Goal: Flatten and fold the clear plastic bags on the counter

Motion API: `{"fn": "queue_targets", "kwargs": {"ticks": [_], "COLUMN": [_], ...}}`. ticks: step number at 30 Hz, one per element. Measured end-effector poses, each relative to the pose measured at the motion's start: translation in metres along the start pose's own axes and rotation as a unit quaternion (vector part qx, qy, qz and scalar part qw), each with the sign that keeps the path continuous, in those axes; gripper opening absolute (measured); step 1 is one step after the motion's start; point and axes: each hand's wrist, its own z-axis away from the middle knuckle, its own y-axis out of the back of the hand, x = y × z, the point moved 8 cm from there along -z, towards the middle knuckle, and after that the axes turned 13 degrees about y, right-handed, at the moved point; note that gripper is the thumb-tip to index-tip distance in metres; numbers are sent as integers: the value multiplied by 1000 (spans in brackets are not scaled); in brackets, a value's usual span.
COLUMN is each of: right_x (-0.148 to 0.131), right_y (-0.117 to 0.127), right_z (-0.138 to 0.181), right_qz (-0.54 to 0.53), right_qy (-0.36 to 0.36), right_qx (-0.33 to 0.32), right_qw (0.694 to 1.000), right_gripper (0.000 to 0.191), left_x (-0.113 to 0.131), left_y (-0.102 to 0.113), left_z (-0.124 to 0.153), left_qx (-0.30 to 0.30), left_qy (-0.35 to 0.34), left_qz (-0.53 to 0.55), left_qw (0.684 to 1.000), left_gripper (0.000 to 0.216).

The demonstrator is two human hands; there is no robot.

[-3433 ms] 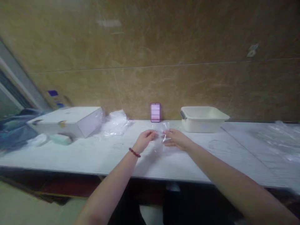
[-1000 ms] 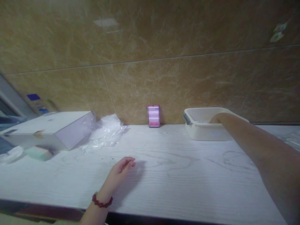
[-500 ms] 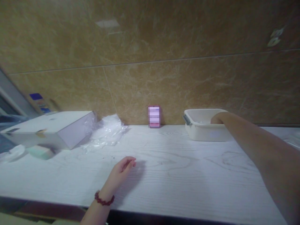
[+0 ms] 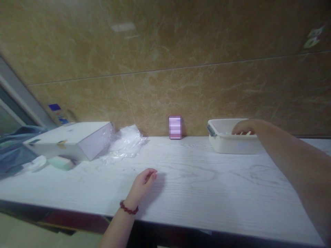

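Note:
My left hand (image 4: 143, 181) rests on the white wood-grain table (image 4: 196, 186), fingers loosely curled in and holding nothing; a red bead bracelet circles its wrist. My right hand (image 4: 244, 127) is at the near rim of a white plastic tub (image 4: 224, 144) by the wall. Its fingers are curled down into the tub and only their tips show. Whatever they hold is hidden by the tub's wall.
A small pink striped card-like object (image 4: 175, 127) stands against the marble wall. A crumpled pile of clear plastic bags (image 4: 126, 141) lies beside a white box (image 4: 69, 139) at the left. In front of the box is a pale green object (image 4: 60, 162). Dark blue material (image 4: 10, 151) lies at the far left.
Both hands held a clear bag at the table's middle 3.4 s ago. The right hand then reached into the tub and has now risen to its rim. The left hand stayed on the table, curling slightly.

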Motion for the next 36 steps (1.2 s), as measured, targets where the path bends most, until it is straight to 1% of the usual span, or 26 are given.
{"fn": "queue_targets", "kwargs": {"ticks": [1, 3, 5, 7, 8, 10, 13, 14, 16, 17, 20, 23, 25, 26, 28, 30, 32, 36], "right_x": [5, 1, -12, -27, -35, -50, -71, -77, -89, -94, -112, -122, -122, -121, -117, -112, -107, -99], "right_y": [-11, -11, 1, 11, 15, 20, 19, 15, 4, -4, -39, -78, -100, -110, -125, -135, -144, -160], "right_z": [-4, -12, -16, -7, 1, 22, 61, 74, 100, 111, 144, 171, 186, 192, 200, 204, 206, 207], "right_qz": [21, 58, 128, 201, 222, 219, 159, 136, 101, 84, 51, 54, 49, 45, 29, 4, -22, -59], "right_qy": [-23, 1, 62, 110, 128, 152, 183, 191, 198, 205, 241, 251, 240, 234, 220, 210, 209, 217], "right_qx": [-100, -142, -98, -38, -7, 51, 122, 136, 153, 148, 92, 2, -52, -72, -79, -64, -57, -81], "right_qw": [994, 988, 985, 973, 967, 962, 963, 963, 963, 964, 965, 967, 968, 969, 972, 976, 976, 971], "right_gripper": [6, 9, 13, 15, 16, 18, 19, 18, 17, 17, 17, 17, 17, 17, 18, 18, 18, 17], "left_x": [0, 1, 1, 1, 1, 2, 3, 3, 0, -2, -7, -8, -10, -11, -13, -13, -16, -33], "left_y": [1, 2, 2, 3, 3, 3, 4, 5, 6, 6, 6, 5, 5, 6, 10, 19, 33, 68], "left_z": [0, 0, 1, 1, 2, 4, 6, 6, 4, 4, 1, 0, -2, -3, -6, -12, -20, -45], "left_qx": [4, 10, 11, 14, 15, 17, 24, 30, 43, 48, 61, 65, 64, 61, 60, 71, 89, 124], "left_qy": [-4, -13, -17, -14, -13, -15, -27, -28, -24, -22, -20, -24, -13, -4, 9, 7, 3, 21], "left_qz": [-1, -4, -5, -3, 0, 8, 16, 16, 14, 12, 9, 15, 26, 34, 40, 20, -27, -119], "left_qw": [1000, 1000, 1000, 1000, 1000, 1000, 999, 999, 999, 999, 998, 998, 998, 998, 997, 997, 996, 985], "left_gripper": [30, 30, 31, 30, 30, 29, 28, 27, 25, 24, 23, 22, 23, 23, 23, 22, 21, 22]}}
